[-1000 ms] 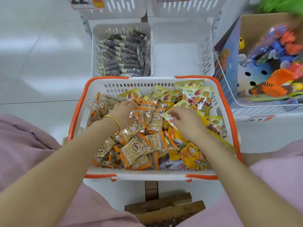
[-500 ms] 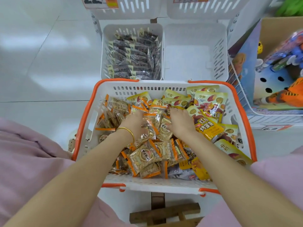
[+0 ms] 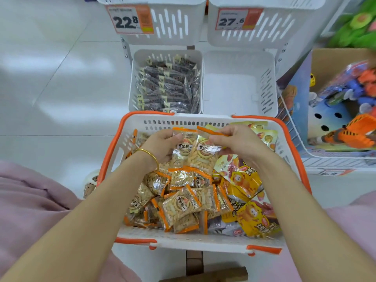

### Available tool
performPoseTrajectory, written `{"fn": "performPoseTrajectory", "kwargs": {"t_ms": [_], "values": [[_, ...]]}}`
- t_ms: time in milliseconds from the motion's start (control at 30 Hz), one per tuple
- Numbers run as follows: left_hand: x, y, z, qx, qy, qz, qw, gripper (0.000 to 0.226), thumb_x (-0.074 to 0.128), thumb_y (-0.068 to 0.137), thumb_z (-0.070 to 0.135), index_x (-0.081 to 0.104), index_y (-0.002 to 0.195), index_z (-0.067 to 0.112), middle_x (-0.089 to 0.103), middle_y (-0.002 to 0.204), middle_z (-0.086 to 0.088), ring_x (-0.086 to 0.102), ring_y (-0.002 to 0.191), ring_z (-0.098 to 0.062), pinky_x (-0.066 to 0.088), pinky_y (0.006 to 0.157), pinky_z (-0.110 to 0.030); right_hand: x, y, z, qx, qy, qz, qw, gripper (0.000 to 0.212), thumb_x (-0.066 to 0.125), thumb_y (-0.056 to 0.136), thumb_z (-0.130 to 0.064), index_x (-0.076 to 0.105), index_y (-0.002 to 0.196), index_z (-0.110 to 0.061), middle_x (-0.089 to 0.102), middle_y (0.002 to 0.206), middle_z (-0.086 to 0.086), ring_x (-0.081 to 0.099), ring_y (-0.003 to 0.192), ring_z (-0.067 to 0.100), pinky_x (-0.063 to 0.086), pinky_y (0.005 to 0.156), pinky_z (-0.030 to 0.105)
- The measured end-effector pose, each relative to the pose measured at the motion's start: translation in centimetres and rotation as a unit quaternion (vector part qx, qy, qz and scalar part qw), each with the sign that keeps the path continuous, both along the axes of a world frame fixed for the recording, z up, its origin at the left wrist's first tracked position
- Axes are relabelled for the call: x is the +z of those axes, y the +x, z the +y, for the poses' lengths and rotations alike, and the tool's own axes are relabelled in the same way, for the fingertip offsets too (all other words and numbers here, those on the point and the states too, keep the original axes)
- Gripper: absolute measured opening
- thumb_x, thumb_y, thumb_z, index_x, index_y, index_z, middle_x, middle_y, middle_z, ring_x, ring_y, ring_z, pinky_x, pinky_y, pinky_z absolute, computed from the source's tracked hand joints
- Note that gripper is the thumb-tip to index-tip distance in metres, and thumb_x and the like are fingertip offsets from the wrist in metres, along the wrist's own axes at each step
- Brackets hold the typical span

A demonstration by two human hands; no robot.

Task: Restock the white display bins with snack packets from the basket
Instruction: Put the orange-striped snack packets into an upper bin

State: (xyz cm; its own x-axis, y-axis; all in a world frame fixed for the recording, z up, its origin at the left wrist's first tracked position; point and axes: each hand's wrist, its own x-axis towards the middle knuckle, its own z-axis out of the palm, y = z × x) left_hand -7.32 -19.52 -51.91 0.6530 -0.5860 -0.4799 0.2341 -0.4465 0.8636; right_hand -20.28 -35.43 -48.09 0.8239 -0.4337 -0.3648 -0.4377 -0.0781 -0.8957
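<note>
Pinching two orange-edged packets (image 3: 195, 153) by top edges, left hand (image 3: 160, 143) and right hand (image 3: 238, 141) each curled on one, over basket (image 3: 114, 159) at its 12 o'clock end. Barely started, judging by empty bin (image 3: 238, 92) at 1 o'clock, full bin (image 3: 134, 78) at 11 and a heaped basket.

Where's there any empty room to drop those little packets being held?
The lower right white bin, beside the bin of dark packets and just beyond the basket, is bare inside. That left bin is packed full; the basket is heaped under the left hand and right hand gripping orange-edged packets.
</note>
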Motion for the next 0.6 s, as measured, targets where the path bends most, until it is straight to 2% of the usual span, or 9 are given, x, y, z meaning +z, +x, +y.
{"fn": "performPoseTrajectory", "kwargs": {"t_ms": [67, 133, 267, 333, 400, 467, 500, 567, 600], "values": [[0.7, -0.2, -0.2, -0.005, -0.028, 0.015, 0.999, 0.028, 0.047, 0.097, 0.024, 0.060, 0.108, 0.002, 0.043, 0.075, -0.009, 0.028, 0.053, -0.014, 0.027, 0.052, -0.026, 0.0, 0.4, 0.3, -0.015, 0.020, -0.016, 1.000, 0.003, 0.068, 0.085, -0.014, 0.070, 0.082, -0.014, 0.069, 0.083, 0.009, 0.062, 0.075, 0.017, 0.055, 0.061, 0.024], [1.3, -0.3, -0.3, -0.004, -0.046, 0.025, 0.999, 0.027, 0.045, 0.098, 0.023, 0.063, 0.107, 0.005, 0.050, 0.068, -0.001, 0.031, 0.053, -0.013, 0.030, 0.052, -0.025, 0.0, 0.7, 0.5, -0.031, 0.017, -0.033, 0.999, 0.006, 0.068, 0.085, -0.014, 0.069, 0.080, -0.017, 0.066, 0.074, 0.003, 0.059, 0.068, 0.013, 0.053, 0.061, 0.026], [2.7, -0.7, -0.5, -0.003, -0.066, 0.047, 0.997, 0.022, 0.043, 0.099, 0.026, 0.061, 0.094, 0.013, 0.047, 0.064, 0.003, 0.036, 0.052, -0.011, 0.035, 0.050, -0.021, 0.3, 1.5, 1.1, -0.077, 0.011, -0.092, 0.993, 0.012, 0.073, 0.080, -0.011, 0.066, 0.075, -0.018, 0.062, 0.068, 0.002, 0.055, 0.062, 0.016, 0.049, 0.063, 0.032], [3.7, -1.0, -0.6, -0.003, -0.095, 0.068, 0.993, 0.023, 0.042, 0.099, 0.027, 0.059, 0.090, 0.014, 0.052, 0.068, 0.001, 0.044, 0.055, -0.013, 0.040, 0.053, -0.021, 0.5, 1.9, 1.4, -0.097, 0.006, -0.118, 0.988, 0.013, 0.073, 0.080, -0.011, 0.064, 0.074, -0.019, 0.065, 0.066, -0.001, 0.058, 0.060, 0.012, 0.046, 0.057, 0.025], [4.3, -1.2, -0.8, -0.021, -0.133, 0.079, 0.988, 0.023, 0.047, 0.097, 0.030, 0.058, 0.095, 0.009, 0.059, 0.079, -0.006, 0.054, 0.065, -0.018, 0.047, 0.065, -0.027, 0.9, 2.5, 1.7, -0.113, 0.008, -0.142, 0.983, 0.013, 0.073, 0.080, -0.011, 0.063, 0.074, -0.019, 0.066, 0.061, -0.008, 0.059, 0.055, 0.005, 0.043, 0.050, 0.019], [4.9, -0.8, -1.1, -0.064, -0.140, 0.037, 0.987, 0.035, 0.062, 0.087, 0.030, 0.054, 0.107, 0.002, 0.058, 0.088, -0.014, 0.056, 0.076, -0.024, 0.048, 0.074, -0.033, 1.7, 3.2, 1.9, -0.113, 0.014, -0.167, 0.979, 0.013, 0.073, 0.080, -0.010, 0.064, 0.073, -0.018, 0.066, 0.063, -0.005, 0.060, 0.057, 0.006, 0.046, 0.052, 0.020], [5.4, -0.4, -1.3, -0.084, -0.127, -0.003, 0.988, 0.041, 0.069, 0.082, 0.026, 0.053, 0.111, 0.002, 0.058, 0.090, -0.013, 0.057, 0.076, -0.021, 0.048, 0.072, -0.029, 2.2, 3.7, 1.9, -0.107, 0.013, -0.177, 0.978, 0.013, 0.072, 0.080, -0.010, 0.064, 0.073, -0.017, 0.066, 0.065, -0.002, 0.060, 0.060, 0.009, 0.046, 0.053, 0.020], [6.8, 0.9, -1.5, -0.103, -0.095, -0.083, 0.987, 0.048, 0.076, 0.076, 0.019, 0.052, 0.116, 0.010, 0.063, 0.099, -0.007, 0.062, 0.078, -0.014, 0.053, 0.068, -0.027, 3.5, 5.0, 1.8, -0.096, 0.009, -0.191, 0.977, 0.014, 0.072, 0.080, -0.009, 0.062, 0.077, -0.018, 0.064, 0.071, 0.003, 0.058, 0.065, 0.017, 0.046, 0.052, 0.022], [7.7, 1.8, -1.7, -0.102, -0.086, -0.111, 0.985, 0.053, 0.078, 0.073, 0.018, 0.051, 0.118, 0.015, 0.063, 0.110, -0.005, 0.064, 0.090, -0.015, 0.055, 0.077, -0.034, 4.4, 5.7, 1.7, -0.090, 0.010, -0.200, 0.976, 0.014, 0.071, 0.081, -0.009, 0.061, 0.082, -0.019, 0.064, 0.075, 0.004, 0.058, 0.068, 0.021, 0.046, 0.052, 0.025]]}}
